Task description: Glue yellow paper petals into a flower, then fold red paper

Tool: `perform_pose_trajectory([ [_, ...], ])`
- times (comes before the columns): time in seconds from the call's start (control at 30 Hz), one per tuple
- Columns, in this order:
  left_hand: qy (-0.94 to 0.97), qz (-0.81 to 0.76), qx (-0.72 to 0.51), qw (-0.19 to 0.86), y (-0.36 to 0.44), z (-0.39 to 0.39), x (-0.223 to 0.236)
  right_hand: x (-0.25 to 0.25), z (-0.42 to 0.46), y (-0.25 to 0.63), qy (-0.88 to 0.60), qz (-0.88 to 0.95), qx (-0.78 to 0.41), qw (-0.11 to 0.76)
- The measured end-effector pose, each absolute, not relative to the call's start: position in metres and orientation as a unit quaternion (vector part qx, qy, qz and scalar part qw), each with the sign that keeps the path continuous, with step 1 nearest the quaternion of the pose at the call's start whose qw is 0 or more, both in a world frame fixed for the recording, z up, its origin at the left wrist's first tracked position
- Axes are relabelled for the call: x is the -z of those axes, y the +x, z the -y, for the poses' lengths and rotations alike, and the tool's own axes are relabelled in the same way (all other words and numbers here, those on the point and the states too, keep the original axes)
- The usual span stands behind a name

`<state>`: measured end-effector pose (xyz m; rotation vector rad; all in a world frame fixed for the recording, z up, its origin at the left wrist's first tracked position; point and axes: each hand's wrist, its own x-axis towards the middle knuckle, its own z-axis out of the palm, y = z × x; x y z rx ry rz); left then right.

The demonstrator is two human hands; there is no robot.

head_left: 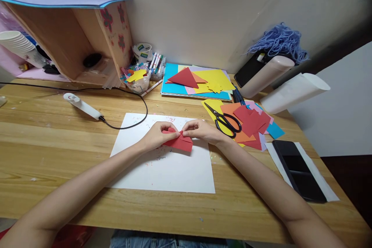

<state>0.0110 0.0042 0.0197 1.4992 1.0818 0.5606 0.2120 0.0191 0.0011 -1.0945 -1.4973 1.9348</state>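
Both hands meet over a white sheet of paper (157,174) on the wooden table. Between them is a piece of red paper (181,145), partly folded or layered, its lower edge hanging free toward me. My left hand (161,133) pinches it from the left, thumb on top. From the right, my right hand (197,130) pinches the same piece near its middle, with thumb and forefinger close to the left thumb. The fingertips cover part of the paper, so its full shape is hidden. Small coloured marks and bits dot the white sheet.
Black-handled scissors (223,120) lie on coloured paper scraps (252,124) at the right. A phone (299,170) rests near the right edge. A white device (83,106) with a black cable lies left. Behind stand a stack of coloured paper (167,89) and a tub of scraps (139,85).
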Motion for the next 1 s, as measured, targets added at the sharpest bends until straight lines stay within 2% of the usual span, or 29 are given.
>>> perform_pose_trajectory([
  [0.43, 0.657, -0.417, -0.24, 0.58, 0.009, -0.0059, -0.0175, -0.0077, -0.0177, 0.2124, -0.391, 0.551, -0.705, 0.216],
  [0.67, 0.647, -0.426, -0.241, 0.584, 0.0081, -0.0059, -0.016, -0.0023, -0.017, 0.2118, -0.399, 0.543, -0.7, 0.237],
  [0.83, 0.649, -0.465, -0.249, 0.548, 0.0102, -0.004, -0.017, -0.0003, -0.0165, 0.2103, -0.417, 0.527, -0.698, 0.25],
  [1.0, 0.661, -0.475, -0.269, 0.515, 0.0111, -0.0049, -0.014, -0.0084, -0.0173, 0.2127, -0.402, 0.523, -0.718, 0.22],
])
